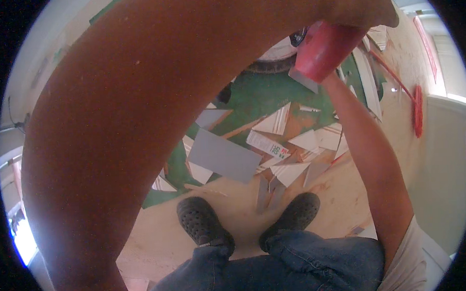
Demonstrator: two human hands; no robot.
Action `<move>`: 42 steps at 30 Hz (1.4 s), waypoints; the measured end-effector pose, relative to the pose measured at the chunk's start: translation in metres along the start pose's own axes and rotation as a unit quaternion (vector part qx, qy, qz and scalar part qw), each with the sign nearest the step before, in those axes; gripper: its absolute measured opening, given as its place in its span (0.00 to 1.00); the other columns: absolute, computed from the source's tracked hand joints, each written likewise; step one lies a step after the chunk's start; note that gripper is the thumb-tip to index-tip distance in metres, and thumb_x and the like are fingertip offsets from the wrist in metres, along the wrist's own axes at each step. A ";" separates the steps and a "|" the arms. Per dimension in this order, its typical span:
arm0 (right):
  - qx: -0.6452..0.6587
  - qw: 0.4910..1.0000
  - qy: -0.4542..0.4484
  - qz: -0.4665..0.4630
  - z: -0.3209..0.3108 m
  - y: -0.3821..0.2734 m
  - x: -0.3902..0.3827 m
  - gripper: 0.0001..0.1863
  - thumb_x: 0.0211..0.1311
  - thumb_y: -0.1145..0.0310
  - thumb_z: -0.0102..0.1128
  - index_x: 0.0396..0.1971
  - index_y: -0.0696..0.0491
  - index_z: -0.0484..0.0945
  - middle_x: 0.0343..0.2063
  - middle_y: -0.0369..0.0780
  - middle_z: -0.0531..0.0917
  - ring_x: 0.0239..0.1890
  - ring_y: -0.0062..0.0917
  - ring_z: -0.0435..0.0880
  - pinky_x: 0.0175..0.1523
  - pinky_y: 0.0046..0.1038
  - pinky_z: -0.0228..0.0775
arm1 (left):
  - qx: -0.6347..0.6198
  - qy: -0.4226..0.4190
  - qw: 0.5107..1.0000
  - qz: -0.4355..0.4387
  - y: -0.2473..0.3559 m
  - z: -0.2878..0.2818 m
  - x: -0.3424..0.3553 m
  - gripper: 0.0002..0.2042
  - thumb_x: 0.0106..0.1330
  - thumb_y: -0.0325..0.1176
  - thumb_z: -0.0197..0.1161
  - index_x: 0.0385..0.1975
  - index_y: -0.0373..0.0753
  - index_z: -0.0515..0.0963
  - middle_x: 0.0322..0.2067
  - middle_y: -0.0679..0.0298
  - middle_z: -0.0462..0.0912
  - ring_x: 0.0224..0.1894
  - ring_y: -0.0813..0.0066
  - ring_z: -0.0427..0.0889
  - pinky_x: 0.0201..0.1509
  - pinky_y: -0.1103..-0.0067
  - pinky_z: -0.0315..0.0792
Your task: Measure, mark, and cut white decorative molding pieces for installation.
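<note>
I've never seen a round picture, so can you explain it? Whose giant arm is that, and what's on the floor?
There's no robot, just a person with bare hands. A camera on their head looks down through a very wide lens, so the picture is round and the nearby left arm looks giant. The left hand is at a red cup-like thing. The right forearm goes up behind that and the right hand is hidden, so I can't tell which hand holds it. On the floor lie a flat gray piece and white scraps, near the person's dark shoes.
</note>
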State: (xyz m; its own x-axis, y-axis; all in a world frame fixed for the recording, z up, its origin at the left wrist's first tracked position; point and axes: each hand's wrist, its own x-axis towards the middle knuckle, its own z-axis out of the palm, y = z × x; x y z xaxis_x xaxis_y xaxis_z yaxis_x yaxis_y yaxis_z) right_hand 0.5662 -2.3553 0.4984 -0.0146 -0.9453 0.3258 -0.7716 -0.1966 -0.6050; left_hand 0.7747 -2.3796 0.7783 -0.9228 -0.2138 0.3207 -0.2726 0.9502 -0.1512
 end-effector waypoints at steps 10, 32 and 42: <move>-0.006 0.994 -0.014 0.105 0.014 0.008 0.001 0.36 0.60 0.49 0.57 0.65 0.49 0.59 0.63 0.51 0.66 0.64 0.48 0.66 0.66 0.40 0.62 | -0.007 -0.030 0.999 -0.020 -0.001 -0.010 -0.005 0.15 0.61 0.30 0.64 0.48 0.37 0.81 0.50 0.48 0.76 0.55 0.56 0.76 0.56 0.72 0.77; -0.041 0.997 0.024 0.058 0.020 0.002 -0.002 0.32 0.59 0.48 0.58 0.59 0.51 0.67 0.53 0.49 0.77 0.59 0.47 0.73 0.61 0.41 0.66 | -0.108 -0.061 0.988 -0.091 -0.005 -0.015 0.003 0.15 0.62 0.30 0.64 0.49 0.37 0.81 0.51 0.48 0.75 0.55 0.56 0.75 0.56 0.72 0.76; -0.041 0.981 -0.048 -0.183 0.018 -0.102 -0.057 0.19 0.61 0.68 0.60 0.53 0.47 0.77 0.32 0.41 0.80 0.33 0.34 0.81 0.36 0.37 0.75 | -0.229 -0.072 0.957 -0.162 -0.008 -0.024 0.016 0.15 0.62 0.31 0.64 0.49 0.37 0.81 0.51 0.48 0.75 0.56 0.56 0.75 0.56 0.71 0.76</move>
State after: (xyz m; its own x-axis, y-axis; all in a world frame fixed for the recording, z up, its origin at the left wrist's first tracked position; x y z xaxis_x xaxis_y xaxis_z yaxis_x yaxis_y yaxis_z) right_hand 0.6576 -2.2858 0.5282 0.3293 -0.8365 0.4379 -0.7631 -0.5089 -0.3983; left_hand 0.7686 -2.3849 0.8072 -0.8470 -0.5119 0.1434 -0.4337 0.8214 0.3703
